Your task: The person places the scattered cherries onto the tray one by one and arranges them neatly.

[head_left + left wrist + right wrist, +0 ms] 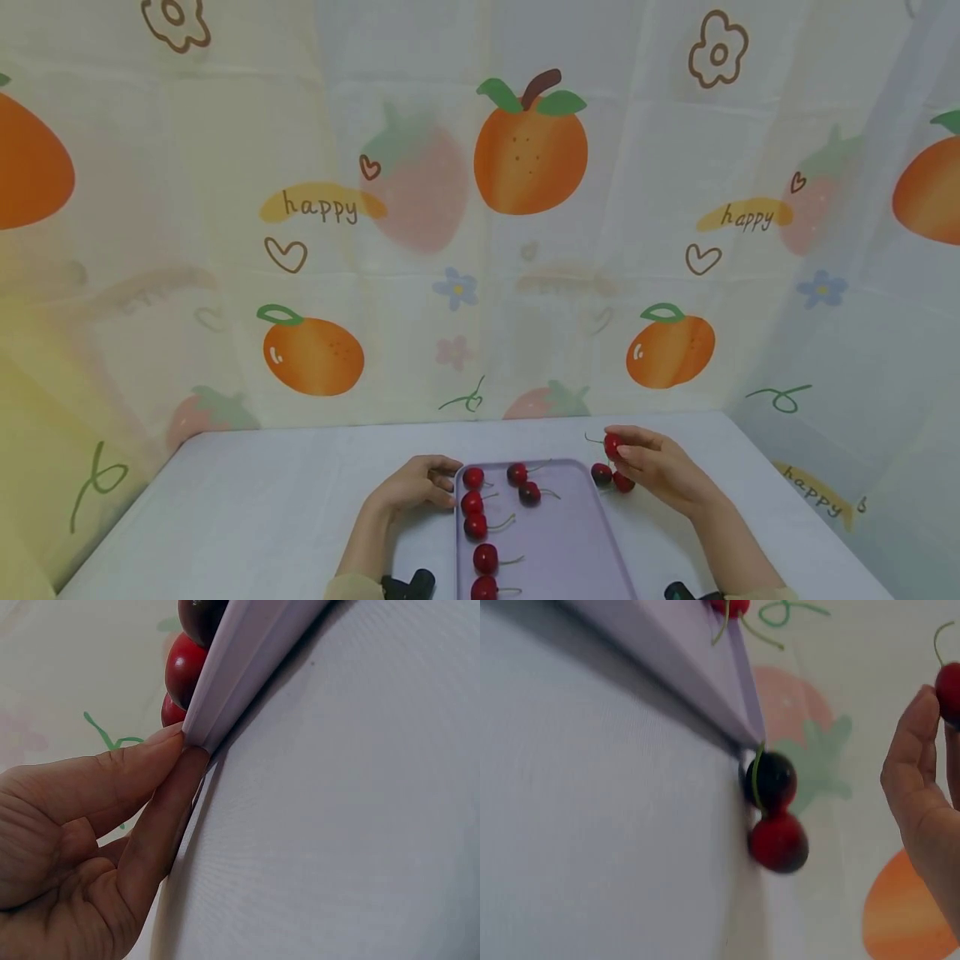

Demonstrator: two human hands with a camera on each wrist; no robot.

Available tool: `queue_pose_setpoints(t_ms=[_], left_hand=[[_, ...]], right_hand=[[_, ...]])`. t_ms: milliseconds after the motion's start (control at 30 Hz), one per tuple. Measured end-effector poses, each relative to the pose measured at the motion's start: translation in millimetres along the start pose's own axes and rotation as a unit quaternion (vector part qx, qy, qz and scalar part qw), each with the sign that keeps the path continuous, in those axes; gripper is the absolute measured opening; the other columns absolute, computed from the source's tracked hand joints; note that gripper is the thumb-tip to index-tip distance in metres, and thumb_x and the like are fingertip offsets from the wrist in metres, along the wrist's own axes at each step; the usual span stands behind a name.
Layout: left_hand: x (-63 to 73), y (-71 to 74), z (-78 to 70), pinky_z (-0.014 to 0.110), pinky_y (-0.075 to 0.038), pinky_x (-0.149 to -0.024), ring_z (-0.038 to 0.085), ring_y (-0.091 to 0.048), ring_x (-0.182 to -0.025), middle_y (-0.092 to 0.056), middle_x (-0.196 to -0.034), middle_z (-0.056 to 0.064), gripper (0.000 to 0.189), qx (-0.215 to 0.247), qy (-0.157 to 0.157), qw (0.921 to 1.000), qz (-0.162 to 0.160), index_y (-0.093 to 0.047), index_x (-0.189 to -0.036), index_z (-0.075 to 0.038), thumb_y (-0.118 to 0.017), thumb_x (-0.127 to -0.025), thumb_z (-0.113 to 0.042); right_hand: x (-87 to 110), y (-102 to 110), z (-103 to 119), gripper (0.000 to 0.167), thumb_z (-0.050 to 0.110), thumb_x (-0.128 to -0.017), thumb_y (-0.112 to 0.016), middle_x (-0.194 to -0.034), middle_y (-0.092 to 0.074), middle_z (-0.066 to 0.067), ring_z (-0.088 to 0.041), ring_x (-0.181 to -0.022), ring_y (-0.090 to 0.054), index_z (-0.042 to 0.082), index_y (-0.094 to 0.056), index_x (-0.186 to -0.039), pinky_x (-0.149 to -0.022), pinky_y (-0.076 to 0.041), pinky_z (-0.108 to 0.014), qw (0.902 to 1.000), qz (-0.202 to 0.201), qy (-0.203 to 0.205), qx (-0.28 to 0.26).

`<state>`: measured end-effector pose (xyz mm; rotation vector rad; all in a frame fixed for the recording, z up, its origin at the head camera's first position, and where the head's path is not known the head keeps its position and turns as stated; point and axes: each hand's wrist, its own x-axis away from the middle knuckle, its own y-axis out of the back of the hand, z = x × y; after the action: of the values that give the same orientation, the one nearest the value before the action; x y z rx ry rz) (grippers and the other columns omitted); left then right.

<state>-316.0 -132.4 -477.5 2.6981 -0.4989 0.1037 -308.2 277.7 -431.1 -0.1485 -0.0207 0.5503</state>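
A shallow lilac tray [562,542] lies on the white table. My left hand [414,485] pinches its far left corner; in the left wrist view, thumb and finger meet at the tray's rim [240,671]. Several cherries line the tray's left side, one of them [485,558] with its stem pointing right. Two more cherries [529,493] sit near the far edge inside. To the right of the tray, my right hand [663,471] holds up a red cherry [612,445] between thumb and fingers, its stem sticking out left.
Beside the tray's far right corner, a dark cherry [602,474] and a red cherry [623,482] rest on the table [277,517]. Behind the table hangs a fruit-printed cloth [495,333]. Dark wrist devices [411,585] show at the bottom of the head view.
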Motion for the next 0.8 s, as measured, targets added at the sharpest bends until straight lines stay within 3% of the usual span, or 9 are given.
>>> queue_pose_setpoints(t_ms=[167, 367, 633, 800], left_hand=[[-0.1, 0.3, -0.6, 0.026, -0.053, -0.073, 0.016, -0.056, -0.084, -0.064, -0.096, 0.010, 0.056, 0.002, -0.004, 1.0000, 0.002, -0.061, -0.127, 0.002, -0.077, -0.074, 0.000], [0.9, -0.7, 0.3, 0.026, -0.053, -0.073, 0.016, -0.056, -0.085, -0.064, -0.097, 0.010, 0.056, 0.004, 0.002, 1.0000, -0.001, -0.061, -0.127, 0.001, -0.077, -0.074, 0.000], [2.7, -1.7, 0.2, 0.027, -0.054, -0.074, 0.016, -0.057, -0.085, -0.065, -0.098, 0.010, 0.056, 0.002, 0.006, 1.0000, -0.001, -0.061, -0.128, 0.001, -0.077, -0.075, -0.001], [2.2, -0.8, -1.8, 0.028, -0.054, -0.075, 0.016, -0.057, -0.086, -0.066, -0.104, 0.012, 0.056, -0.004, 0.005, 1.0000, -0.001, -0.061, -0.129, 0.001, -0.077, -0.075, -0.001]], right_hand=[[-7.4, -17, 6, 0.038, 0.006, -0.104, -0.039, -0.119, -0.065, 0.007, -0.011, -0.107, -0.068, 0.023, -0.070, -0.119, -0.098, -0.052, -0.023, 0.9950, 0.013, 0.016, -0.098], [-15.4, -35, 6, 0.040, 0.004, -0.104, -0.035, -0.114, -0.066, 0.005, -0.012, -0.102, -0.067, 0.020, -0.070, -0.118, -0.091, -0.054, -0.019, 0.9880, 0.019, 0.001, -0.153], [-25.5, -53, -1, 0.031, 0.007, -0.104, -0.035, -0.106, -0.070, 0.004, -0.009, -0.094, -0.062, 0.015, -0.064, -0.106, -0.082, -0.052, -0.016, 0.9876, 0.008, -0.029, -0.154], [-31.5, -62, -7, 0.026, 0.008, -0.103, -0.039, -0.105, -0.070, 0.004, -0.010, -0.096, -0.064, 0.016, -0.063, -0.107, -0.084, -0.053, -0.017, 0.9895, -0.003, -0.041, -0.138]])
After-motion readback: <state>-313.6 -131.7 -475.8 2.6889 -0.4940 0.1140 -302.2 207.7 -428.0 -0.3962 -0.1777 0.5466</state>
